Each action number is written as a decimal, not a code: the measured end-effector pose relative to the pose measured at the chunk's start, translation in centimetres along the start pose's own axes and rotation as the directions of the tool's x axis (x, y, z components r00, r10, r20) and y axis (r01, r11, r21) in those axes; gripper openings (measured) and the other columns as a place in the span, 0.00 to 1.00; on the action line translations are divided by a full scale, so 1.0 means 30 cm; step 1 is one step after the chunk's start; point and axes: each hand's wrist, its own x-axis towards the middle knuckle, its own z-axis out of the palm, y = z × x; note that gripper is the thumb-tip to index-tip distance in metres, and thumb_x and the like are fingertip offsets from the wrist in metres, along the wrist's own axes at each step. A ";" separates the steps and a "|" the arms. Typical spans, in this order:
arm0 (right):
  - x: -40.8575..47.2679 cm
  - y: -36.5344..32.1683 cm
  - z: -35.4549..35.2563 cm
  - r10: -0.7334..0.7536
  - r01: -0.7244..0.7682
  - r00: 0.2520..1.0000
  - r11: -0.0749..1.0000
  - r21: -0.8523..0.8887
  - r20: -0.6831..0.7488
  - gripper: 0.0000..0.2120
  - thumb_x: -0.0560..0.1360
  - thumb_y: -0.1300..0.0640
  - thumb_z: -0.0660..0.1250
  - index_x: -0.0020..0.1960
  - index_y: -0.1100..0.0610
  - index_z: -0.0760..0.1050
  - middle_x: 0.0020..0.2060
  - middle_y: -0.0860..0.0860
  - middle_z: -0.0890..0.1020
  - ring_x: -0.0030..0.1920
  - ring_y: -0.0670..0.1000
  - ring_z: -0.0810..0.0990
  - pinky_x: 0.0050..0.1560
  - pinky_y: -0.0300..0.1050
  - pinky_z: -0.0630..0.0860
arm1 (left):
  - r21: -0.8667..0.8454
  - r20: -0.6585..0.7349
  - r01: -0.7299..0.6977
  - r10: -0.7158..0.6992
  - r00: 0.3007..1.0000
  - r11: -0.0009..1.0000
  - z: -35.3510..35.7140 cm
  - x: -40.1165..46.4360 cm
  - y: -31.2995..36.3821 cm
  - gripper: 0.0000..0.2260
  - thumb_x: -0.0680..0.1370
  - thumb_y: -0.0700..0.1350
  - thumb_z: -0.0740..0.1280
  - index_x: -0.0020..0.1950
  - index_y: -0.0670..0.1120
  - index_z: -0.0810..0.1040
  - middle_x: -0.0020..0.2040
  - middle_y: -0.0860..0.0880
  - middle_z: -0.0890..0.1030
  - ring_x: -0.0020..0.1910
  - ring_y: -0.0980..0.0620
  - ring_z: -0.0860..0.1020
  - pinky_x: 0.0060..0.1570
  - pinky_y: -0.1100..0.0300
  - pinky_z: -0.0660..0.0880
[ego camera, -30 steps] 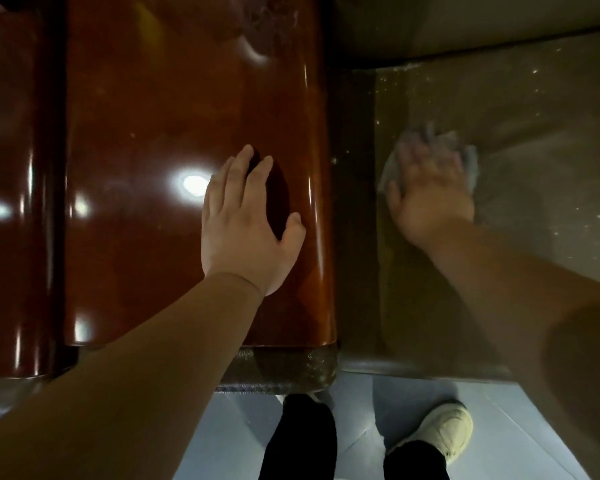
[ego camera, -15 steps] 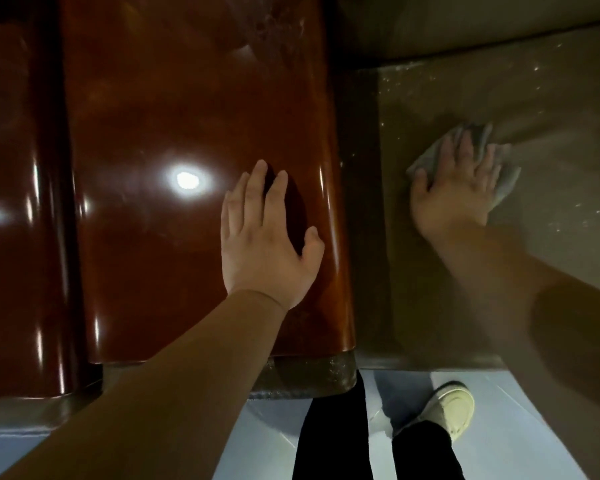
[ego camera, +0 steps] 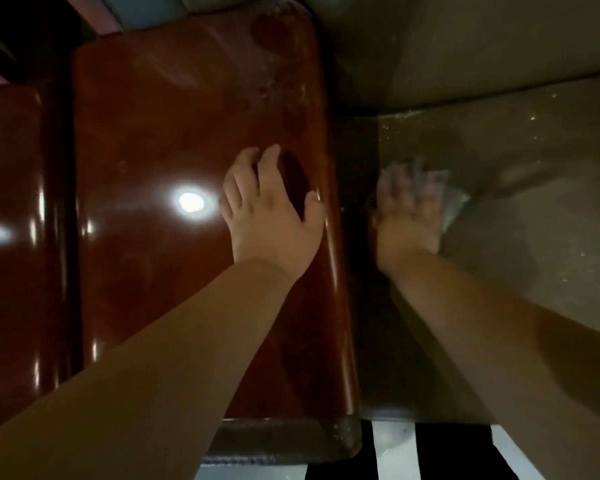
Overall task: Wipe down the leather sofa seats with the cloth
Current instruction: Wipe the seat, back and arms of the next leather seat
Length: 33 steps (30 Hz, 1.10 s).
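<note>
A dull olive-brown leather sofa seat [ego camera: 520,258] fills the right side, speckled with pale dust. My right hand [ego camera: 407,213] lies flat on a light grey cloth [ego camera: 452,202] near the seat's left edge, fingers spread and blurred by motion. Only the cloth's right edge and a strip above the fingers show; the rest is under the hand. My left hand [ego camera: 271,216] rests palm down with straight fingers on the glossy reddish-brown wooden armrest [ego camera: 160,140] to the left of the seat.
The sofa backrest [ego camera: 465,46] rises behind the seat. A second glossy wooden armrest [ego camera: 11,237] lies at far left. A dark gap [ego camera: 354,237] separates armrest and seat. Below, dark trouser legs [ego camera: 451,452] stand on a pale tiled floor [ego camera: 392,452].
My right hand has swept the cloth leftwards across the seat, back towards the armrest. My left hand stays on the armrest. The view has tilted, hiding the shoe.
</note>
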 end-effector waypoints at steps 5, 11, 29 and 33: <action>0.062 0.087 0.021 -0.584 0.583 0.808 0.812 -0.035 -0.082 0.29 0.78 0.40 0.52 0.77 0.47 0.66 0.76 0.53 0.66 0.78 0.56 0.60 0.78 0.57 0.50 | 0.090 -0.034 -0.039 0.042 0.999 0.995 0.056 0.029 -0.001 0.34 0.80 0.62 0.60 0.84 0.52 0.59 0.84 0.46 0.57 0.83 0.43 0.55 0.79 0.38 0.60; 0.197 0.123 -0.033 0.004 0.013 0.994 0.988 0.156 -0.112 0.34 0.82 0.42 0.51 0.85 0.52 0.47 0.84 0.56 0.49 0.83 0.63 0.45 0.81 0.61 0.42 | 0.078 -0.054 -0.004 0.008 0.999 0.997 0.062 0.033 0.006 0.33 0.79 0.60 0.62 0.82 0.54 0.60 0.84 0.48 0.58 0.83 0.44 0.54 0.81 0.44 0.54; 0.222 0.100 -0.043 -0.633 0.630 0.774 0.766 -0.129 0.017 0.27 0.78 0.45 0.61 0.76 0.50 0.71 0.73 0.53 0.73 0.76 0.61 0.65 0.82 0.61 0.50 | 0.072 -0.035 -0.005 0.007 0.999 0.997 0.046 0.032 0.013 0.33 0.79 0.61 0.61 0.82 0.54 0.60 0.84 0.49 0.57 0.83 0.45 0.55 0.82 0.44 0.53; 0.299 0.231 -0.089 0.038 -0.026 0.993 0.994 0.105 -0.115 0.30 0.84 0.43 0.47 0.84 0.53 0.52 0.83 0.56 0.57 0.82 0.63 0.54 0.82 0.62 0.50 | 0.086 -0.061 -0.016 0.021 0.998 0.996 0.059 0.035 0.005 0.32 0.79 0.60 0.61 0.82 0.53 0.61 0.84 0.49 0.58 0.82 0.45 0.56 0.81 0.45 0.55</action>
